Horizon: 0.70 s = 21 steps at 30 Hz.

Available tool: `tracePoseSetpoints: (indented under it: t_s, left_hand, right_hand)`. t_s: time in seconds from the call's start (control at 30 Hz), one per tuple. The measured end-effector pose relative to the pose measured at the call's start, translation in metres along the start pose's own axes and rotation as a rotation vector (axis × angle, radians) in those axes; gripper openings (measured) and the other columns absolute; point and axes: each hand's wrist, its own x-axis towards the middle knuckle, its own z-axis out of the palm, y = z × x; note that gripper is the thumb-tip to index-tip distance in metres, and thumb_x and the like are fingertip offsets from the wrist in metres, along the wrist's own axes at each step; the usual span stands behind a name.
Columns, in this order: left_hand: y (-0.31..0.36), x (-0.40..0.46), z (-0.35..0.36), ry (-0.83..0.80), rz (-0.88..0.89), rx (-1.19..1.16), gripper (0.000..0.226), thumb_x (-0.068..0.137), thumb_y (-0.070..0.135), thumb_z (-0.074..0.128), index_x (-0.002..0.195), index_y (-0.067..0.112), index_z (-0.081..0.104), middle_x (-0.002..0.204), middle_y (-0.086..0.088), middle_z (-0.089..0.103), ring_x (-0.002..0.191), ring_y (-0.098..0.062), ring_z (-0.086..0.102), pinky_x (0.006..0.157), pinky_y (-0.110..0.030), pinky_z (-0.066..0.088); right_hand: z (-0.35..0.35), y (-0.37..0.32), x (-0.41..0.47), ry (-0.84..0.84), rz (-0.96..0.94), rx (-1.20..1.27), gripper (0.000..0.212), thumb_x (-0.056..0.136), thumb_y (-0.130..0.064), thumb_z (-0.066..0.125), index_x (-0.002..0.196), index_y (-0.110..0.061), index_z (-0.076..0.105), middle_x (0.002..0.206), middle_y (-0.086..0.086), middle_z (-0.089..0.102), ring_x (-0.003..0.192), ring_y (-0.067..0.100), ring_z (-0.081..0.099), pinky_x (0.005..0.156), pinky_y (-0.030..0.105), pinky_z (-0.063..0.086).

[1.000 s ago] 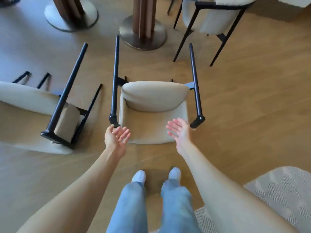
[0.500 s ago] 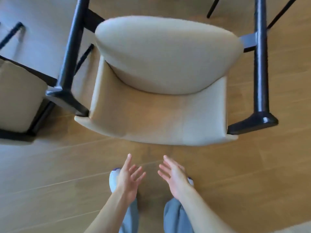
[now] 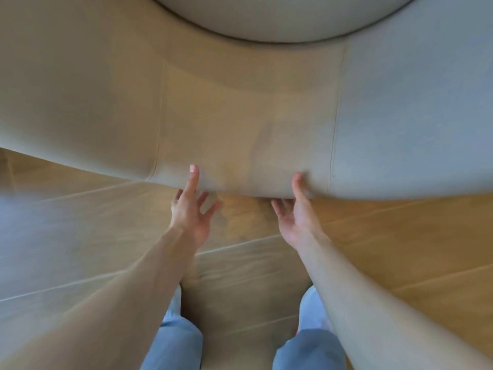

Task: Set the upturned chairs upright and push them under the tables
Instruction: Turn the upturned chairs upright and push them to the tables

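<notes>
The upturned chair (image 3: 240, 116) fills the upper half of the head view, its beige upholstered back lying close over the wooden floor (image 3: 400, 249), with the rounded seat cushion (image 3: 280, 17) showing at the top edge. The lower rim of the chair's back runs across the middle of the picture, just above the floor boards.

The left hand (image 3: 190, 212) reaches to that rim: its thumb lies straight up against the fabric, while its fingers (image 3: 204, 197) spread loosely below the edge, apart from one another and not curled round anything. The right hand (image 3: 296, 213) meets the same rim further right, palm up; its thumb presses on the outer face of the fabric and its fingers (image 3: 278, 205) slip under the edge, so the rim sits between thumb and fingers.

Both forearms stretch forward over knees in blue jeans (image 3: 176, 343).
</notes>
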Motion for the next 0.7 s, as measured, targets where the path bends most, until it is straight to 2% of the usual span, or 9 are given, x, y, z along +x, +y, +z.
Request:
tracePoseSetpoints:
  t_s: [0.07, 0.17, 0.27, 0.37, 0.43, 0.57, 0.63, 0.7]
  left_hand:
    - [0.002, 0.021, -0.004, 0.001, 0.049, -0.028, 0.075, 0.083, 0.045, 0.075, 0.145, 0.023, 0.041, 0.139, 0.003, 0.055, 0.128, -0.021, 0.055, 0.102, -0.047, 0.051]
    - [0.007, 0.039, -0.008, -0.015, 0.118, -0.07, 0.07, 0.083, 0.03, 0.078, 0.142, 0.027, 0.04, 0.137, 0.006, 0.058, 0.126, -0.016, 0.057, 0.106, -0.047, 0.047]
    - [0.015, 0.036, -0.01, -0.066, 0.105, -0.079, 0.073, 0.078, 0.025, 0.079, 0.143, 0.024, 0.045, 0.138, 0.002, 0.06, 0.124, -0.017, 0.059, 0.101, -0.043, 0.051]
    - [0.021, 0.014, -0.014, -0.037, 0.091, -0.067, 0.081, 0.071, 0.026, 0.083, 0.143, 0.022, 0.045, 0.136, 0.002, 0.061, 0.122, -0.019, 0.06, 0.096, -0.045, 0.053]
    - [0.023, -0.016, -0.019, 0.005, 0.081, -0.063, 0.076, 0.076, 0.024, 0.083, 0.142, 0.023, 0.045, 0.135, 0.003, 0.061, 0.121, -0.019, 0.061, 0.095, -0.047, 0.054]
    - [0.037, -0.118, -0.03, 0.1, 0.012, -0.03, 0.069, 0.082, 0.02, 0.08, 0.141, 0.021, 0.045, 0.134, 0.002, 0.062, 0.117, -0.02, 0.061, 0.084, -0.044, 0.055]
    - [0.045, -0.175, -0.038, 0.166, -0.028, -0.012, 0.072, 0.081, 0.021, 0.081, 0.14, 0.019, 0.041, 0.134, 0.0, 0.061, 0.116, -0.02, 0.062, 0.09, -0.047, 0.054]
    - [0.068, -0.246, -0.039, 0.214, -0.065, 0.017, 0.076, 0.077, 0.023, 0.084, 0.137, 0.017, 0.038, 0.133, -0.002, 0.061, 0.115, -0.022, 0.063, 0.098, -0.051, 0.051]
  right_hand:
    - [-0.003, -0.004, 0.014, -0.024, -0.034, 0.028, 0.065, 0.057, -0.039, 0.083, 0.118, -0.028, 0.061, 0.126, -0.008, 0.066, 0.124, 0.011, 0.055, 0.107, 0.036, 0.043]
    - [-0.01, -0.002, 0.025, -0.08, -0.03, 0.089, 0.055, 0.063, -0.03, 0.083, 0.115, -0.026, 0.064, 0.121, -0.006, 0.069, 0.119, 0.011, 0.058, 0.113, 0.039, 0.039]
    - [-0.009, -0.004, 0.017, -0.047, -0.019, 0.099, 0.054, 0.062, -0.027, 0.084, 0.112, -0.024, 0.065, 0.12, -0.003, 0.069, 0.118, 0.013, 0.058, 0.113, 0.041, 0.04]
    - [-0.009, -0.011, -0.007, 0.002, -0.018, 0.085, 0.058, 0.058, -0.028, 0.088, 0.111, -0.022, 0.065, 0.122, -0.001, 0.068, 0.114, 0.014, 0.059, 0.11, 0.041, 0.044]
    - [-0.015, -0.013, -0.036, 0.058, -0.02, 0.06, 0.058, 0.057, -0.029, 0.088, 0.11, -0.023, 0.066, 0.121, -0.002, 0.07, 0.112, 0.013, 0.06, 0.11, 0.039, 0.044]
    - [-0.023, -0.032, -0.14, 0.167, 0.057, 0.011, 0.061, 0.061, -0.031, 0.089, 0.116, -0.024, 0.066, 0.125, -0.005, 0.068, 0.12, 0.012, 0.055, 0.105, 0.034, 0.043]
    - [-0.03, -0.038, -0.195, 0.222, 0.111, -0.022, 0.057, 0.066, -0.032, 0.09, 0.117, -0.024, 0.065, 0.126, -0.005, 0.067, 0.122, 0.014, 0.055, 0.099, 0.032, 0.045]
    - [-0.03, -0.055, -0.266, 0.259, 0.163, -0.056, 0.065, 0.065, -0.035, 0.091, 0.123, -0.023, 0.062, 0.127, -0.004, 0.066, 0.124, 0.017, 0.055, 0.096, 0.032, 0.046]
